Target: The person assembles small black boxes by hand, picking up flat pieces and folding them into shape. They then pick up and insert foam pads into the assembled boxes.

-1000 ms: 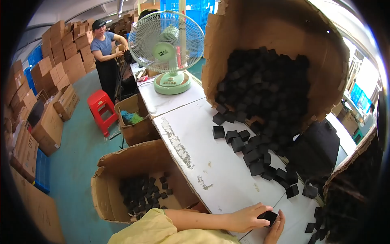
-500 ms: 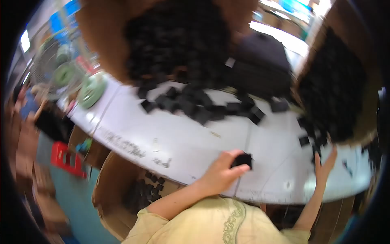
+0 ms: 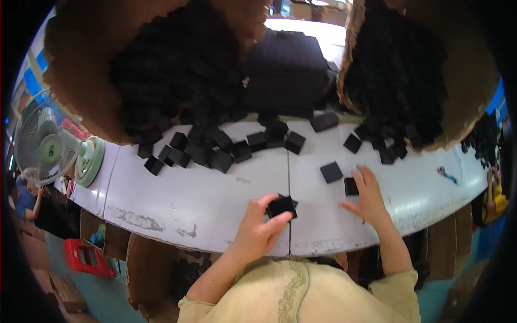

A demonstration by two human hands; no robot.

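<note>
While the left hand [image 3: 257, 229] keeps its grip closed on a black cube [image 3: 281, 205] above the desk [image 3: 215, 188], the right hand [image 3: 369, 196] lies open, fingertips touching another cube [image 3: 351, 186] just beyond them.

Small box [image 3: 281, 205], in left hand [image 3: 258, 229]: matt black, smooth-faced, probably card. Loose boxes [image 3: 215, 153] on table: same matt black finish. Table [image 3: 215, 188]: white painted surface, slightly glossy, chipped and scuffed along near edge. Tipped cartons [image 3: 81, 81]: brown corrugated cardboard, rough torn rims. Fan [image 3: 46, 148]: pale green plastic, wire grille. Stool [image 3: 86, 258]: red plastic.
</note>
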